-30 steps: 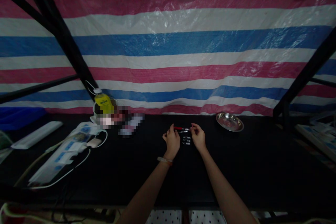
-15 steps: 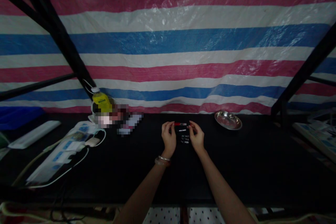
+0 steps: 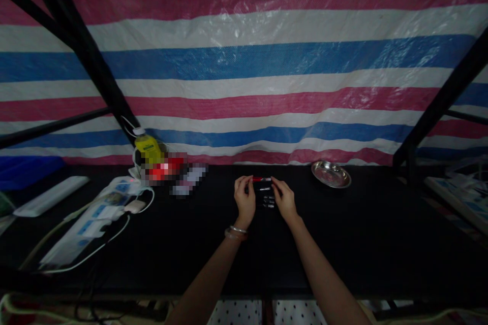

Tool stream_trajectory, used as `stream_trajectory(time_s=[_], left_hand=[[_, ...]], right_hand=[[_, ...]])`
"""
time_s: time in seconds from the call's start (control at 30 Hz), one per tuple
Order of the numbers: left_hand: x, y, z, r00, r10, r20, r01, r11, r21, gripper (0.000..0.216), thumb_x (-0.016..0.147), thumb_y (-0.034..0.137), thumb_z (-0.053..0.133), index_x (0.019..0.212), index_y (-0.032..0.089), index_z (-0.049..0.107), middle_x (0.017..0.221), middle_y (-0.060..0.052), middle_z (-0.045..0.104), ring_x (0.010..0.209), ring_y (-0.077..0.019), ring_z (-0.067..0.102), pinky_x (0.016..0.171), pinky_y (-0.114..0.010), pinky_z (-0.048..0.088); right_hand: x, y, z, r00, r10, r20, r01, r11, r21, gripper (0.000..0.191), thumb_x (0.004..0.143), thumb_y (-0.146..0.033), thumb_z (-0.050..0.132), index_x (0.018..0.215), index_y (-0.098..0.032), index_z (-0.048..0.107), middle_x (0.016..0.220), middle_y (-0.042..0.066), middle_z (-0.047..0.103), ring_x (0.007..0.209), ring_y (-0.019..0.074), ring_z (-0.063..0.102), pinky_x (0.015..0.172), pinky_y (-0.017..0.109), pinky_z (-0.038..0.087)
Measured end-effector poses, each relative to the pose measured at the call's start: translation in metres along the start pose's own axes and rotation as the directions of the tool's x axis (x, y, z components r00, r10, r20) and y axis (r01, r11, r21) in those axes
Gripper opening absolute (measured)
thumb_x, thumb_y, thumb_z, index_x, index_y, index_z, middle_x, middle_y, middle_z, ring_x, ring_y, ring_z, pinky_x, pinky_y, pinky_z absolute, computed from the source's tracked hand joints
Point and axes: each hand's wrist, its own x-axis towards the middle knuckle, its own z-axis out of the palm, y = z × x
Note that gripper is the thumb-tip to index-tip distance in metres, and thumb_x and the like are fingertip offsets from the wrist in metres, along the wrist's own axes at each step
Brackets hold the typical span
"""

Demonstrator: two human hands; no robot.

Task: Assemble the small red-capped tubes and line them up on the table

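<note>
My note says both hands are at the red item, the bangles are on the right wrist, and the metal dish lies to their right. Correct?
Not the bangles: the head view shows them on the left wrist. The left hand and right hand are at the red item, and the metal dish lies to their right.

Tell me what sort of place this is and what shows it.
Probably a makeshift, screened-off work corner: a striped tarp hangs behind a black table, and a power strip with plugged-in cords lies at its left.
</note>
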Motion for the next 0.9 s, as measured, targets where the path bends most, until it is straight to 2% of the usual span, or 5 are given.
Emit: stream_trajectory(time_s=[0.17,0.37,0.5,0.73,0.9], left_hand=[[-0.001,0.001,0.001,0.999,0.043,0.013,-0.043,0.999,0.005,0.019,0.088,0.024,0.046,0.092,0.018,0.064,0.092,-0.007,0.057,0.091,-0.0162,0.056,0.085,-0.033,0.047],[0.0,-0.001,0.001,1.0,0.024,0.004,-0.024,1.0,0.008,0.019,0.088,0.025,0.047,0.091,0.018,0.064,0.093,-0.007,0.057,0.09,-0.0164,0.057,0.084,-0.033,0.048],[0.0,-0.003,0.001,1.0,0.007,0.017,-0.007,1.0,-0.005,0.019,0.087,0.025,0.047,0.091,0.018,0.064,0.093,-0.006,0.057,0.091,-0.0165,0.057,0.085,-0.033,0.048],[-0.004,-0.011,0.006,0.992,-0.041,0.123,0.049,0.997,-0.061,0.022,0.08,0.013,0.049,0.098,0.017,0.062,0.101,-0.007,0.054,0.079,-0.012,0.06,0.077,-0.029,0.051],[-0.005,-0.012,0.006,0.981,-0.026,0.19,0.033,0.999,-0.037,0.023,0.077,0.009,0.049,0.094,0.017,0.063,0.094,-0.005,0.058,0.081,-0.0137,0.06,0.076,-0.03,0.051]], right_hand=[[0.0,-0.002,-0.001,0.999,0.015,-0.029,-0.015,1.0,-0.006,0.039,0.089,-0.025,0.043,0.127,-0.021,0.052,0.1,0.01,0.066,0.09,0.0196,0.063,0.083,0.034,0.051],[0.0,0.001,-0.002,0.999,-0.013,-0.032,0.013,1.0,0.013,0.029,0.089,-0.025,0.045,0.11,-0.021,0.064,0.1,0.009,0.067,0.095,0.0204,0.062,0.086,0.036,0.05],[0.001,0.0,-0.002,0.998,-0.026,-0.054,0.027,1.0,0.011,0.028,0.088,-0.025,0.045,0.108,-0.021,0.065,0.098,0.009,0.067,0.093,0.0204,0.062,0.084,0.037,0.051],[0.002,-0.011,-0.002,0.991,-0.061,-0.121,0.063,0.998,0.006,0.033,0.089,-0.021,0.039,0.115,-0.021,0.061,0.105,0.01,0.065,0.098,0.0202,0.06,0.086,0.038,0.05],[0.0,-0.019,-0.001,0.987,-0.089,-0.131,0.09,0.996,0.007,0.039,0.09,-0.019,0.037,0.124,-0.023,0.053,0.12,0.009,0.06,0.11,0.0204,0.056,0.093,0.041,0.048]])
